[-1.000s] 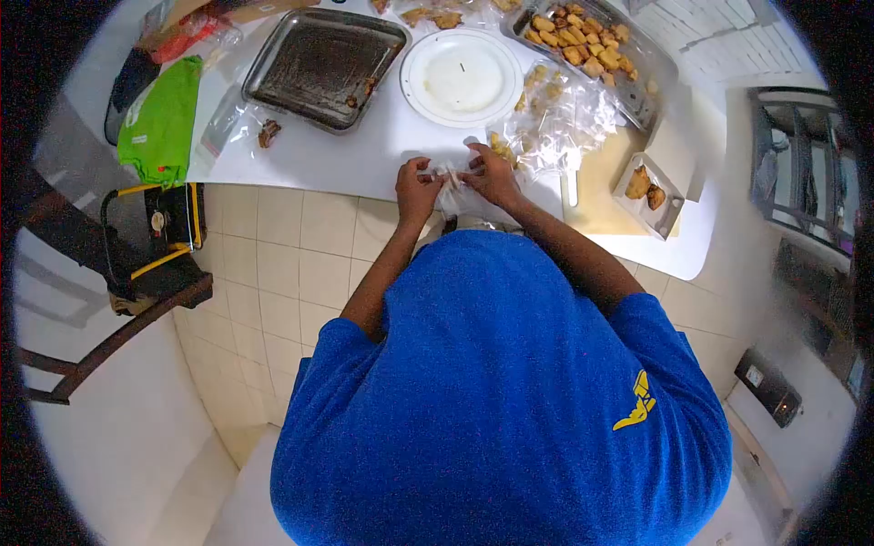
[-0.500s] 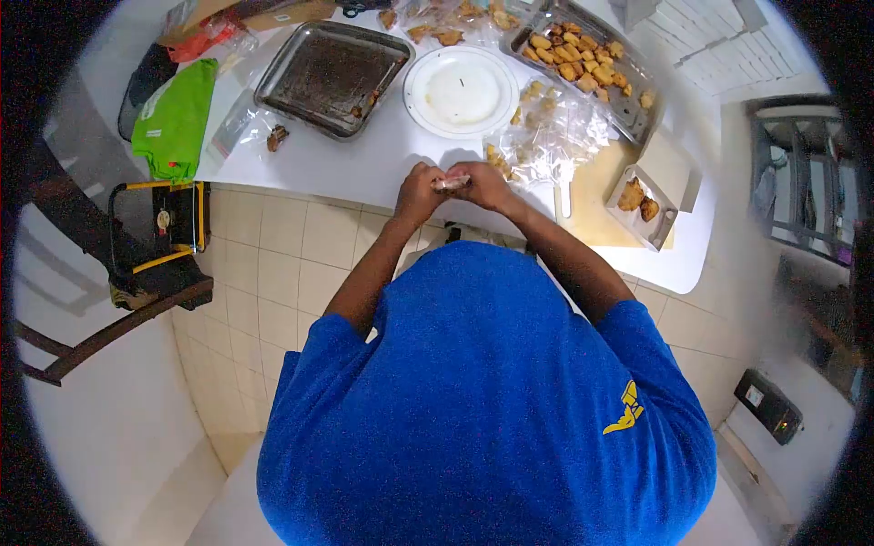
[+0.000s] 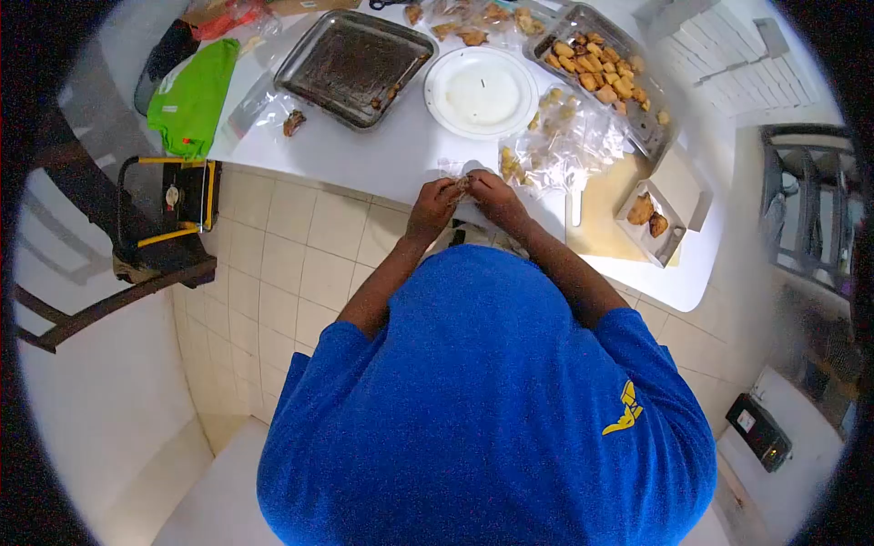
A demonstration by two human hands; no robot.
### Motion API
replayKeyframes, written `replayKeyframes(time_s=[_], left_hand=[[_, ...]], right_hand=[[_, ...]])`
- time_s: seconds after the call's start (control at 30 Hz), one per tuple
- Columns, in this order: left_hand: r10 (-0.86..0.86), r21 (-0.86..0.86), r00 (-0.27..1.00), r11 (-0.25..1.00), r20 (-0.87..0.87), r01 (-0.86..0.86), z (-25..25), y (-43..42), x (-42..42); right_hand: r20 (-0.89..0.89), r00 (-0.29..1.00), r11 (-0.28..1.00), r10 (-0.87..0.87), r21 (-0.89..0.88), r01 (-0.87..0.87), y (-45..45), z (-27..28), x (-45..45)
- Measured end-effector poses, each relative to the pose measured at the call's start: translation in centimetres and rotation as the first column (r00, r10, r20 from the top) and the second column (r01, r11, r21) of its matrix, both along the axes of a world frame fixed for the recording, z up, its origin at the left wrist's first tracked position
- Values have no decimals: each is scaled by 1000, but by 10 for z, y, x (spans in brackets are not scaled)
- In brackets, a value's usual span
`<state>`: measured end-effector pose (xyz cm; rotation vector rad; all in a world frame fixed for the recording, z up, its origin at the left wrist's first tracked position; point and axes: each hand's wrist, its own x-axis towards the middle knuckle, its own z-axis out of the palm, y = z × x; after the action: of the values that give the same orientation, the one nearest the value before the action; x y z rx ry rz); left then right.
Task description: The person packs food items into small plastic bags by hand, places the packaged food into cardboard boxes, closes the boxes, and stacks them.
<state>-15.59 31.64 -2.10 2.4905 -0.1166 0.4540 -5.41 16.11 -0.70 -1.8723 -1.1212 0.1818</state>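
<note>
At the table's front edge my left hand [image 3: 434, 206] and my right hand [image 3: 497, 197] meet, fingers pinched together on a small clear plastic bag [image 3: 462, 187]. What the bag contains is too small to tell. Just beyond them lies a white plate [image 3: 482, 94] with a small dark mark on it. Clear bags with yellowish pieces [image 3: 566, 141] are heaped to the right of my right hand. A dark, stained baking tray [image 3: 355, 68] is to the left of the plate.
A metal tray [image 3: 657, 144] holds browned pieces at the back right. An open white box [image 3: 648, 221] with two pieces stands on a cutting board [image 3: 601, 214]. A green bag [image 3: 193, 105] hangs over the left edge. More filled bags [image 3: 473, 20] lie at the back.
Both hands have come closer together around the small bag since a second ago. The whole view has shifted slightly, so the table items appear a little further right.
</note>
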Motion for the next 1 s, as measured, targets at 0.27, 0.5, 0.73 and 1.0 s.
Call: replayKeyframes(time_s=[0.27,0.5,0.73,1.0], left_hand=[[36,-131,995,990,-96,-49,-1,9,-5],[156,-205,928,950,-337,-234,13,22,36],[295,-93,871,929,-392,-357,10,31,62],[7,-158,985,987,-171,-34,-9,43,46]], right_hand=[[19,998,988,65,-140,-62,-7,-12,11],[-358,921,972,-152,-224,73,9,-12,30],[341,937,940,78,-340,45,18,24,34],[217,966,958,141,-277,-78,27,-5,39]])
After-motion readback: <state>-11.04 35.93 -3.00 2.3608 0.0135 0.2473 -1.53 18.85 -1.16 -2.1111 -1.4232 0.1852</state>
